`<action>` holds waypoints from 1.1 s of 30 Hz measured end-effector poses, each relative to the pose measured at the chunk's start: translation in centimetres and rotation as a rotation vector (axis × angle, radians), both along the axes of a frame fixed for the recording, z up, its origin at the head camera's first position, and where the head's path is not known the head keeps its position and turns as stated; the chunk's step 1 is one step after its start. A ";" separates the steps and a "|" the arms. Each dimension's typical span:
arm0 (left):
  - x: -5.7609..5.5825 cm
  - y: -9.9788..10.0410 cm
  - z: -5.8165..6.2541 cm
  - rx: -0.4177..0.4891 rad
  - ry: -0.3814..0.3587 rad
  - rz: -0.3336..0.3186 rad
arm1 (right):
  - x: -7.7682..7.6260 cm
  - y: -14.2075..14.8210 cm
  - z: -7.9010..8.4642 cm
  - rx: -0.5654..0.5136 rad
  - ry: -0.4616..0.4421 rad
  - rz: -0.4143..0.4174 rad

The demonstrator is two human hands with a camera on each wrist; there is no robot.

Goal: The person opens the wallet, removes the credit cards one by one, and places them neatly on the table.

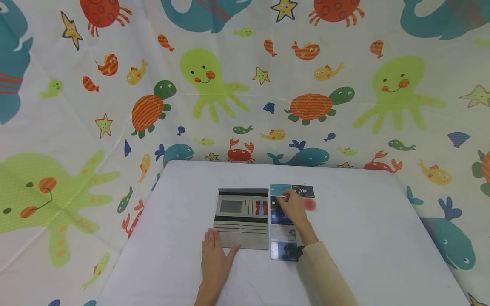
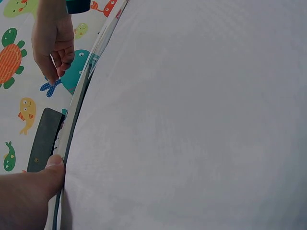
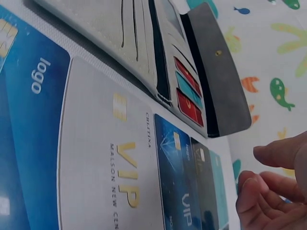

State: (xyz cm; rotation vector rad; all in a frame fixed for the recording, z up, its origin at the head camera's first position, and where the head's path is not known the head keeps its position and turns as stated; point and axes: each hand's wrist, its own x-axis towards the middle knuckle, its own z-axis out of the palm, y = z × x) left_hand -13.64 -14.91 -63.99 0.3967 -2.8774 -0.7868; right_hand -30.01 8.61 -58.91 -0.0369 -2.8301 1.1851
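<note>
The open grey wallet (image 1: 242,219) lay on the bench (image 1: 160,238), red-and-teal cards (image 1: 265,208) filling its upper-right slots. The left hand (image 1: 215,255) rested straight fingers at the wallet's lower-left corner. Right of the wallet, the right hand (image 1: 294,207) was over a column of cards (image 1: 281,216), thumb and index finger narrowly apart, nothing visible between them.

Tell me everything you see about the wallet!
The wallet lies open on the white table, pale grey inside, leathery-looking, with thin card slots, a window pocket and, at its far end, a dark grey flap with a gold stud. Red and teal cards show at right. The left hand touches its near-left corner; loose cards lie beside it.
</note>
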 end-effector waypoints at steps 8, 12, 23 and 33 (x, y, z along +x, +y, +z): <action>0.0 0.1 0.0 -0.002 -0.003 0.000 | -0.1 -0.8 -0.1 -0.036 -0.013 0.058; 0.0 0.1 0.0 -0.003 -0.009 0.003 | -0.3 -1.3 -0.2 -0.019 -0.021 0.072; 0.0 0.1 0.0 -0.012 -0.001 0.004 | -0.5 -2.6 0.0 -0.056 -0.070 0.156; 0.1 0.1 0.1 -0.012 0.014 -0.003 | -0.6 -4.0 -0.4 -0.110 -0.160 0.190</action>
